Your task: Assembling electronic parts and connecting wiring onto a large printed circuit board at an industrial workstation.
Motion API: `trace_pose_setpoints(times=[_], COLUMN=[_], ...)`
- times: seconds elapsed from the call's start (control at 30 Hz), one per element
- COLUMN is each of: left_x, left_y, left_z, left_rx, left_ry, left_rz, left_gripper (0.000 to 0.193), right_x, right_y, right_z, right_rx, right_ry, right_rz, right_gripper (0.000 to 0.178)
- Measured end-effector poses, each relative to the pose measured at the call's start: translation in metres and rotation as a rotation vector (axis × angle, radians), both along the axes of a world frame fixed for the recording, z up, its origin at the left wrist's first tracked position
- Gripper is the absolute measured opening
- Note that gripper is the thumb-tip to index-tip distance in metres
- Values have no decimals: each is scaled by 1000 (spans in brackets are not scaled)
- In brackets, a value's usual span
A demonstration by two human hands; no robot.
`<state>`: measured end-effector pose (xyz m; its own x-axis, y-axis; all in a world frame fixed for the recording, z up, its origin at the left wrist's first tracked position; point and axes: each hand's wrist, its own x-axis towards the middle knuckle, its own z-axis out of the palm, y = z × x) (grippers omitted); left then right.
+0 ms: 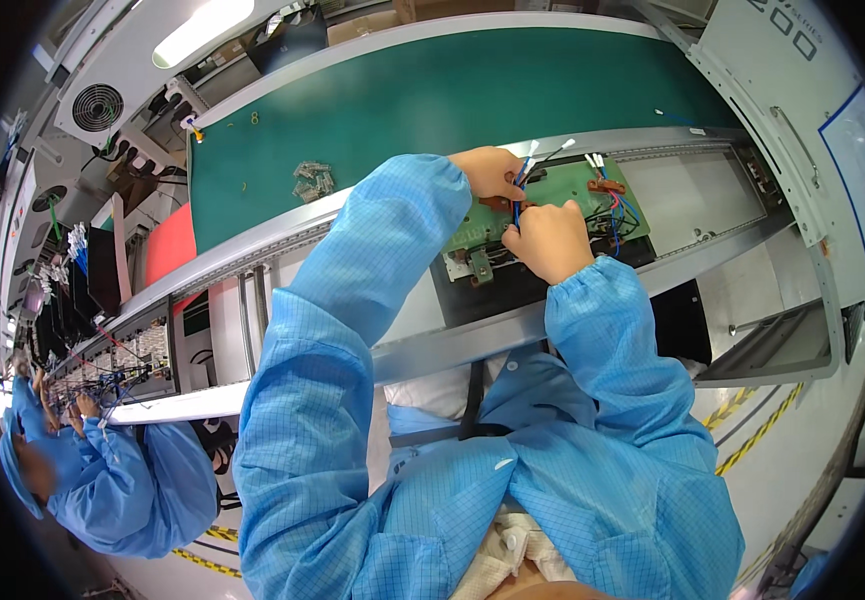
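Note:
A green circuit board (pixel 572 182) lies on a black carrier (pixel 492 301) on the conveyor rails in front of me. Blue wires with white end connectors (pixel 531 147) rise from its middle. My left hand (pixel 492 172) comes over the board from the left, its fingers closed on these wires. Lower down on the same wires, my right hand (pixel 552 243) pinches with thumb and bent fingers; the exact contact is partly hidden. A second wire bundle (pixel 616 205), with red, blue and black leads, stands by a brown part (pixel 605 186) at the board's right.
Behind the rails a green mat (pixel 382 110) carries a small pile of metal parts (pixel 313 182). A white machine (pixel 802 120) flanks the right end. At the far left, a co-worker in blue (pixel 142 480) handles wired boards (pixel 117 367). A red sheet (pixel 170 246) leans beside the mat.

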<state>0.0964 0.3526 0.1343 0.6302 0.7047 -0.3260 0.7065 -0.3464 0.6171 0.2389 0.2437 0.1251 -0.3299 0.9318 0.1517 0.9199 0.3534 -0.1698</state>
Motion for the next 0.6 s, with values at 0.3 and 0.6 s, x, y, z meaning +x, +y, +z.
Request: trace_pose_setpoints(times=[0.3,0.6], left_x=[2,25], left_y=[12,2], left_z=[5,44], left_rx=[143,400], left_ry=[284,655], left_rz=[-51,184], left_gripper=[37,80], right_x=[-8,9], right_y=[17,32], right_z=[6,5], right_rx=[-66,-144], right_ry=[-211,-149], right_rz=[81,10], right_gripper=[31,24])
